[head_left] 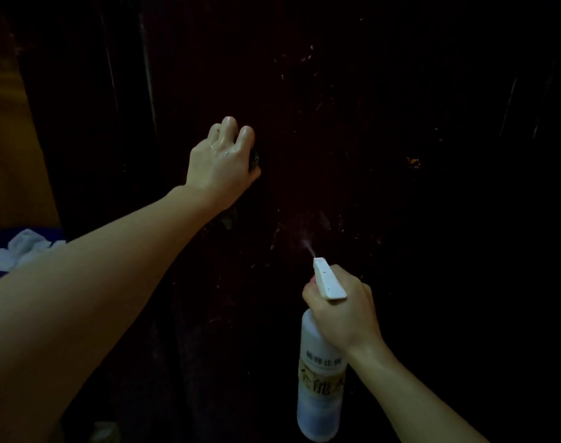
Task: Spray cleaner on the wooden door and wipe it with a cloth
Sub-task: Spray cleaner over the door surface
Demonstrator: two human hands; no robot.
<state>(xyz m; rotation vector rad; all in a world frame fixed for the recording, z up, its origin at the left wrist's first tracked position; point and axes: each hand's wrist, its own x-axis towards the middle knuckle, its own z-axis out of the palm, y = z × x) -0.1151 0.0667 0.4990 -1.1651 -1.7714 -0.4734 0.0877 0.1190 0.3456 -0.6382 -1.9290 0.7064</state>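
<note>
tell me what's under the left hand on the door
A dark cloth shows at the edge of the left hand, pressed on the wooden door. Most of it is covered.

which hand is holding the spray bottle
The right hand, low in the frame, grips the white spray bottle as mist leaves it. The left hand presses a dark cloth against the door.

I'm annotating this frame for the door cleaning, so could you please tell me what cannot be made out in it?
- Cloth, head view: only a dark edge shows past the left hand, which covers the rest.
- Wooden door, head view: too dim to tell wet patches from dry.
- Spray bottle, head view: the right hand hides its trigger; the label is too blurred to read fully.
- White fabric, head view: cut off by the left arm and frame edge.
</note>
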